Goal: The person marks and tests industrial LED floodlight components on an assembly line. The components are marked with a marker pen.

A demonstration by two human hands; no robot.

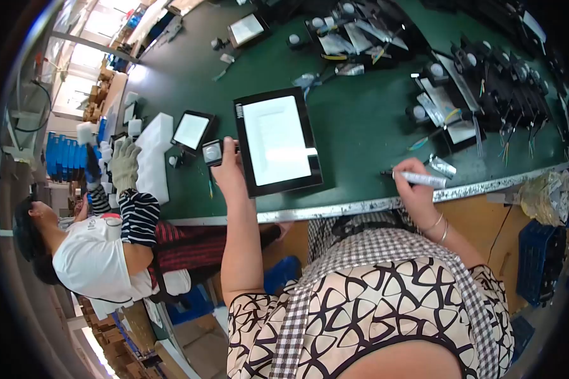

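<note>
My left hand [230,169] grips a black-framed floodlight [278,142] by its left side, close to the small motion sensor [212,152] that sticks out there. The floodlight's white front faces up toward me. Closed around a white marker pen [423,179] is my right hand [413,194], near the table's front edge. The pen's dark end points left, toward the floodlight but apart from it. Just beyond the right hand lies a small silvery packet [442,166]. Most of my left fingers are hidden under the floodlight.
More floodlights [456,129] with sensors and loose wires crowd the green table [354,151] at the right and back. A smaller floodlight [193,130] and white foam [155,155] lie to the left. There a co-worker [101,252] sits, with a gloved hand [125,164] over the table.
</note>
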